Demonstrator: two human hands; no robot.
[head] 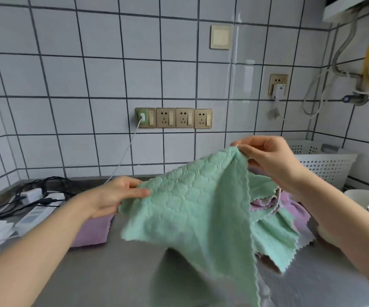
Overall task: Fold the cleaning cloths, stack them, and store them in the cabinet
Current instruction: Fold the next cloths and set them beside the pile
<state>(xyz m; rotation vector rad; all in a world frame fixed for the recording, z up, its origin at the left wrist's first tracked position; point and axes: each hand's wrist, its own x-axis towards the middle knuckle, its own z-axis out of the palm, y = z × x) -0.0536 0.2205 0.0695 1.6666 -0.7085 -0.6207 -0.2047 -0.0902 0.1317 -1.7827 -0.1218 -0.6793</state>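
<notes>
The steel countertop [117, 273] serves as the reference surface. Nearest the camera, a green cloth [192, 209] hangs above the countertop, held off it by both hands, its lower edge blurred at the near edge of the counter. The left hand [112, 196] grips the cloth's left edge, thumb on top and fingers curled beneath the fabric. The right hand [270, 158], raised higher, pinches the cloth's upper corner between thumb and fingertips. Beneath the left hand, a folded purple cloth [92, 231] lies flat on the countertop. To the right of the held cloth, behind and below it, a loose pile of green and purple cloths [274, 220] rests on the countertop, unfolded and overlapping. At the left side of the countertop lie black cables [43, 191] and white power adapters [31, 194]. At the right edge of the countertop, a white bowl [365, 196] stands beside the pile, and behind it a white perforated basket [325, 165] sits against the wall. Beyond the countertop, the white tiled wall [68, 74] carries a row of gold-framed sockets [174, 118]; a white charger cable [125, 151] runs from the leftmost socket down to the countertop. The cabinet is out of view.
</notes>
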